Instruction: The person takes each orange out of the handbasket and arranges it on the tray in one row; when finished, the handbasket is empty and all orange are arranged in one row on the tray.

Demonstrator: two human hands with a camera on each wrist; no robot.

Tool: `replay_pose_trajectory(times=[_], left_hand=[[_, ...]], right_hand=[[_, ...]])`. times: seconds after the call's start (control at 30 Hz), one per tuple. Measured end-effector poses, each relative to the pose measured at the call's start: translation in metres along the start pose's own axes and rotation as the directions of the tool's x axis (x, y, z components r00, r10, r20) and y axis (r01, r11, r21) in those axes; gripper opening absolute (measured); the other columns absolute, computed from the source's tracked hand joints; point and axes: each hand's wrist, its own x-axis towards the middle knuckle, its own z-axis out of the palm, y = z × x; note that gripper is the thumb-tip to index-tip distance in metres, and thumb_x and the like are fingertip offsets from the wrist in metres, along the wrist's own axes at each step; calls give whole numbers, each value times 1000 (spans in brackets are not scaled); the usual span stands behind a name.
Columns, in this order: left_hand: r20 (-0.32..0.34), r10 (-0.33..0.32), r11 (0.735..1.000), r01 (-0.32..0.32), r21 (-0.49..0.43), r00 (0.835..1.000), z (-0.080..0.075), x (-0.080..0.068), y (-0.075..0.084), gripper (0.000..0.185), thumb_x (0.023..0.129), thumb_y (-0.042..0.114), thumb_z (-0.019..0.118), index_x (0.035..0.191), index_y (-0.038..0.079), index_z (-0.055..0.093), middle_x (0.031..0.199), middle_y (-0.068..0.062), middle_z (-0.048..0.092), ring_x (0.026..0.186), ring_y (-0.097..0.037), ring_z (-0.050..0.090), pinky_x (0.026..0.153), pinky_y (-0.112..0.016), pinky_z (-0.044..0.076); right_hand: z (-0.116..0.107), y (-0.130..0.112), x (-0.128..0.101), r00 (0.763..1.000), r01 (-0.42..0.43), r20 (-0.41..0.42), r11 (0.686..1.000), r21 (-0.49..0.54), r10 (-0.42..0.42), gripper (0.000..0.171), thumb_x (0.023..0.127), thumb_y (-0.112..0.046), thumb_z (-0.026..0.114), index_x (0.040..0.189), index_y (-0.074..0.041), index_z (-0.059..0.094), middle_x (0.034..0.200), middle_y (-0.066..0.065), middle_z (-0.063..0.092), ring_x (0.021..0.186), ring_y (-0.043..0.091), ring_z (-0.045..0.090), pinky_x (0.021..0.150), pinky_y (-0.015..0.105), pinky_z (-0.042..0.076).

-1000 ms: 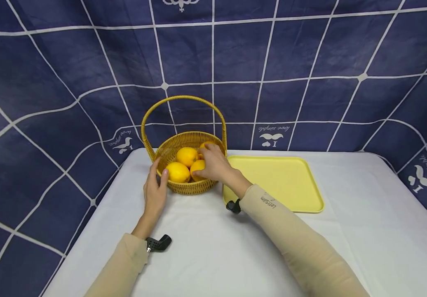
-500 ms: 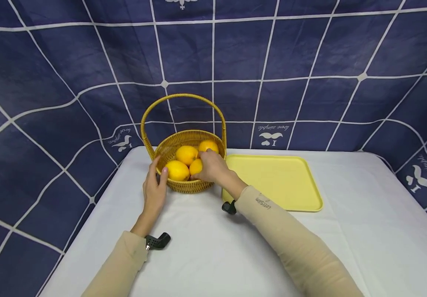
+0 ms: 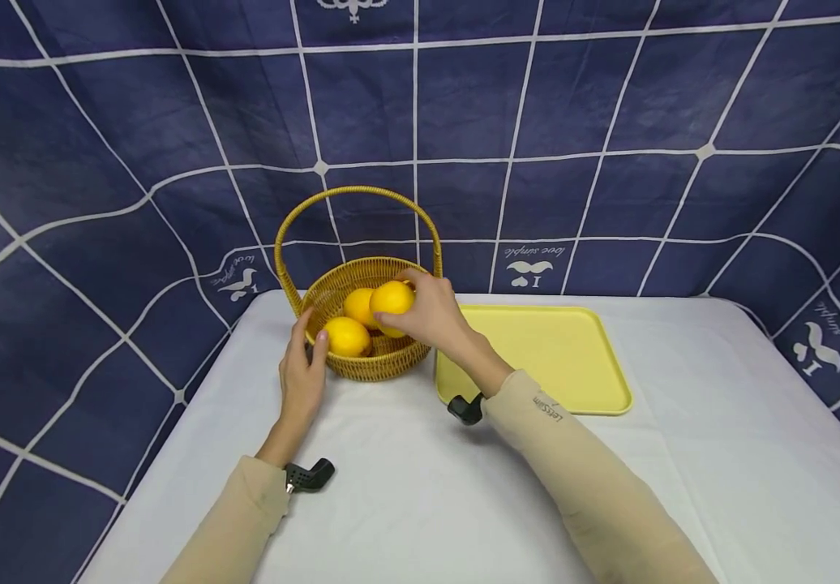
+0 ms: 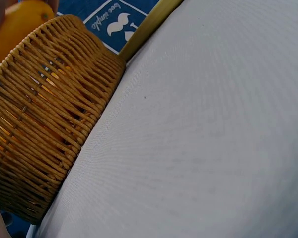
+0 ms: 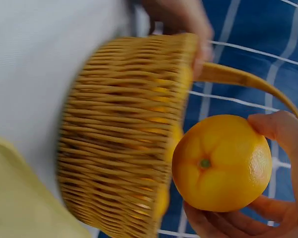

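Note:
My right hand (image 3: 435,312) holds an orange (image 5: 221,163) just above the rim of the wicker basket (image 3: 369,369), thumb on one side and fingers on the other. A small green stem spot shows on it in the right wrist view. My left hand (image 3: 303,373) grips the basket's left rim, its thumb over the edge. Inside the basket lie more yellow-orange fruits, among them a fruit (image 3: 348,337) by my left thumb and another fruit (image 3: 358,307) behind it. My right hand hides part of the basket's right side. The left wrist view shows the basket's woven wall (image 4: 54,99).
A yellow tray (image 3: 544,357) lies on the white tablecloth (image 3: 405,487), just right of the basket. The basket's tall arched handle (image 3: 357,190) stands up over the fruit. Behind the table hangs a dark blue cloth (image 3: 573,105) with white lines.
My right hand has taken hold of the orange and raised it from among the fruits to above the rim. My left hand has stayed at the basket's left side.

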Motion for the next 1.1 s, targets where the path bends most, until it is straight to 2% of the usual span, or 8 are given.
replay_pose_trajectory(times=[0.23,0.33,0.43,0.57,0.73,0.87,0.93,1.1], left_hand=[[8,-15,1000,15,5,1000,4,-2,-2,54,112,40,49,163,28,39,166,-4,45,152,-31,43,126,-54,33],[4,-15,1000,15,9,1000,5,-1,-1,53,112,39,49,163,27,40,165,-5,46,151,-32,44,125,-54,34],[3,-15,1000,15,7,1000,6,0,-1,53,112,38,48,163,26,40,165,-5,46,151,-32,44,125,-54,34],[11,-13,1000,13,-5,1000,6,0,-1,53,112,38,49,163,26,40,166,-4,45,152,-31,43,126,-54,34],[9,-19,1000,19,-3,1000,4,2,0,53,112,40,49,162,26,41,165,-4,45,152,-30,43,126,-53,34],[11,-22,1000,22,1,1000,1,2,2,53,112,40,49,162,26,41,166,-4,45,152,-29,43,126,-52,35],[10,-22,1000,22,0,1000,0,3,2,53,112,40,49,163,26,40,165,-4,45,152,-30,43,125,-53,35],[3,-14,1000,14,-5,1000,1,4,0,53,112,38,48,163,26,39,166,-3,45,152,-30,43,124,-54,36]], right_hand=[[-40,9,-18,991,-77,-95,984,160,93,65,84,-46,85,135,-10,66,124,10,73,107,27,70,89,40,63],[-49,20,-27,975,-138,-144,968,212,170,66,85,-47,85,135,-9,66,125,11,73,108,28,69,92,40,60],[-52,35,-34,952,-204,-182,953,222,246,68,85,-49,84,136,-8,66,124,12,73,108,29,69,91,43,59],[-50,56,-37,919,-276,-227,939,206,321,69,85,-51,83,135,-7,66,122,15,71,115,35,62,94,46,55],[-38,76,-34,889,-327,-252,915,238,383,68,85,-49,83,134,-6,65,123,20,68,126,42,49,98,52,43],[-24,90,-33,867,-383,-238,890,248,439,67,86,-49,82,134,-6,63,124,22,68,127,42,47,99,52,45],[-15,96,-32,864,-398,-230,888,228,447,68,86,-50,82,133,-5,63,123,22,69,127,42,49,98,51,47],[6,108,-28,891,-374,-226,918,130,394,71,88,-54,79,132,-1,63,122,23,71,118,43,59,97,50,52]])
